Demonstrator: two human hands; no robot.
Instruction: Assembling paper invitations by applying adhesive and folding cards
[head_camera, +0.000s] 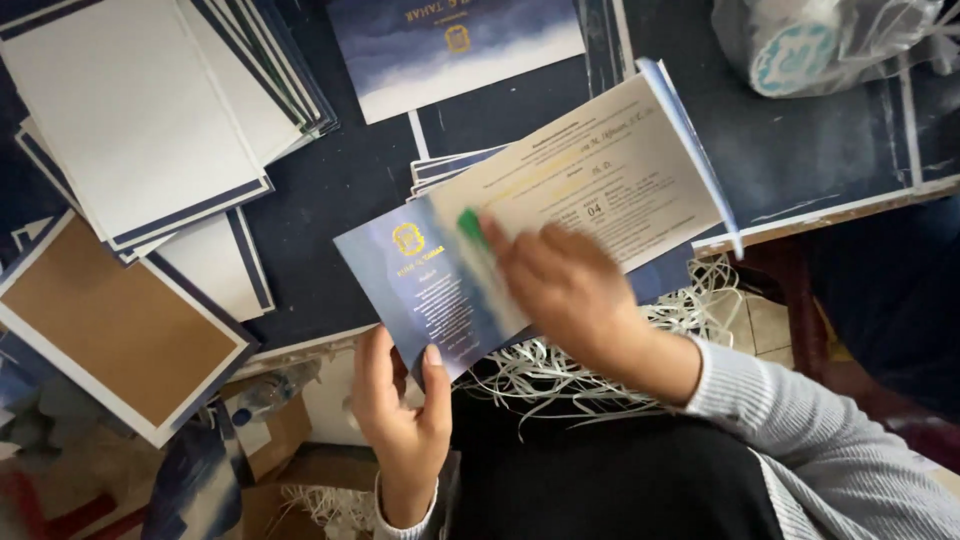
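The folded card (530, 220), held over the table edge (830, 215), is pinched at its blue corner by the left hand (400, 410), and with the right hand (565, 290) clamped on a blurred green stick (470, 225), the cream panel could be smeared if the card slips.

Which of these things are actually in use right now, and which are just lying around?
In use:
left hand
right hand
blue-and-cream folded card
green stick

Lying about:
white card stack
brown-faced card
blue card
bagged tape roll
paper shreds

Card stacks (150, 130) left; bare tabletop (330, 190) between
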